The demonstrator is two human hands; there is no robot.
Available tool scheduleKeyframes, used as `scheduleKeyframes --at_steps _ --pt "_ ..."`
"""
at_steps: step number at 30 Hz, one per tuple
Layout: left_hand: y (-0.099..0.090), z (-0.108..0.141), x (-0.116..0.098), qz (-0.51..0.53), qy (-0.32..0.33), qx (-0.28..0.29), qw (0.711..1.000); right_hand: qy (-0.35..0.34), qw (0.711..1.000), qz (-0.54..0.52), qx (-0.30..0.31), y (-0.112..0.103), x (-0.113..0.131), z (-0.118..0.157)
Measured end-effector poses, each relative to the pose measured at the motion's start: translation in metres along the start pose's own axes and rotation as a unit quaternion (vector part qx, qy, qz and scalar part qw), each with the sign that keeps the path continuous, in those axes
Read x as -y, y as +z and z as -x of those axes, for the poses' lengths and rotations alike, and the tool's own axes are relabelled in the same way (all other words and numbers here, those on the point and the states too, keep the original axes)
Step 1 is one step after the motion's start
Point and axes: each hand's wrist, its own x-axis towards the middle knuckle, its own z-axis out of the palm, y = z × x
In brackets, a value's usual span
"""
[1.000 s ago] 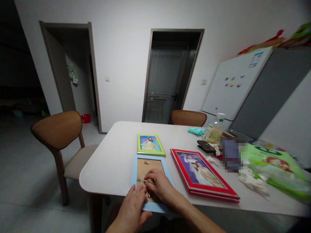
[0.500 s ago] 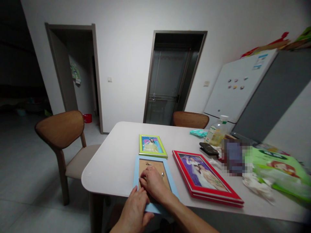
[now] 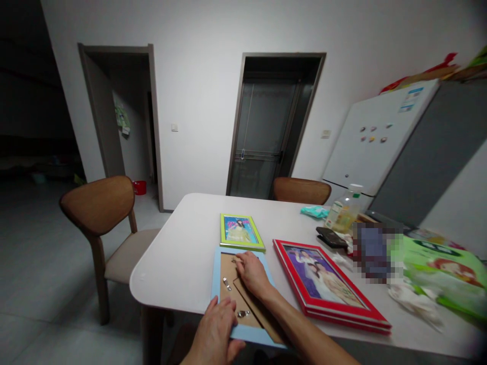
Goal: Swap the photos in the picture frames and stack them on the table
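Observation:
A light-blue picture frame (image 3: 215, 276) lies face down at the table's near edge, its brown backing board (image 3: 228, 304) showing. My left hand (image 3: 217, 327) grips the frame's near left corner, fingers over the rim and thumb at the front edge. Over the far part of the backing, my right hand (image 3: 251, 274) has its fingers closed at a small metal clip (image 3: 233, 261), which they partly cover. Two more metal clips show, one on the left side (image 3: 227, 284) and one at the near end (image 3: 243, 314). My right forearm hides the frame's right side.
Just beyond lies a lime-green framed picture (image 3: 241, 230). Stacked red picture frames (image 3: 331, 284) are on the right. Farther right are a bottle (image 3: 344, 210), a black phone-like object (image 3: 330, 237), crumpled tissue (image 3: 414, 304) and a green package (image 3: 441, 261). A wooden chair (image 3: 99, 208) stands left.
My right hand has moved from the left side of the backing to its far end, uncovering the left and near clips. My left hand stays at the corner. The view has shifted slightly.

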Motion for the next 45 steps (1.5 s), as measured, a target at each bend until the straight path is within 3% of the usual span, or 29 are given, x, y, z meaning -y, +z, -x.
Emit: scheduleKeyframes --at_steps 4,9,14,17,20,25,27,30,33,38,42,45 --pt "-0.005 -0.001 -0.003 0.003 -0.015 0.030 0.999 -0.003 0.999 -0.001 0.037 -0.010 0.003 0.013" --pt "-0.007 -0.003 -0.006 0.034 -0.049 0.027 0.998 0.016 0.995 0.005 0.094 -0.023 0.003 0.044" --pt "-0.004 -0.003 -0.008 0.096 -0.095 0.008 0.991 0.019 0.996 -0.030 0.079 -0.029 0.001 0.046" --pt "-0.008 -0.005 -0.008 0.171 -0.126 -0.033 0.977 0.020 0.998 -0.031 0.055 -0.036 0.005 0.040" --pt "-0.019 -0.014 -0.008 0.268 -0.206 -0.118 0.934 0.003 0.999 -0.037 0.033 -0.046 0.016 0.037" --pt "-0.044 -0.031 0.009 0.487 -0.294 -0.171 0.804 -0.055 0.992 -0.109 0.015 -0.053 0.041 0.040" --pt "-0.054 -0.030 0.024 0.527 -0.316 -0.195 0.764 -0.068 0.988 -0.135 0.013 -0.053 0.039 0.040" --pt "-0.068 -0.018 0.051 0.528 -0.364 -0.215 0.737 -0.016 0.996 -0.090 0.004 -0.052 0.012 0.041" --pt "-0.076 -0.001 0.077 0.491 -0.400 -0.213 0.744 0.053 0.998 0.013 0.035 -0.047 -0.023 0.046" --pt "-0.076 0.009 0.101 0.373 -0.423 -0.189 0.804 0.102 0.985 0.103 0.093 -0.037 -0.045 0.051" --pt "-0.076 0.006 0.104 0.330 -0.416 -0.175 0.829 0.124 0.988 0.055 0.070 -0.038 -0.044 0.045" --pt "-0.078 0.001 0.095 0.197 -0.383 -0.181 0.884 0.171 0.981 -0.082 0.041 -0.047 -0.040 0.043"
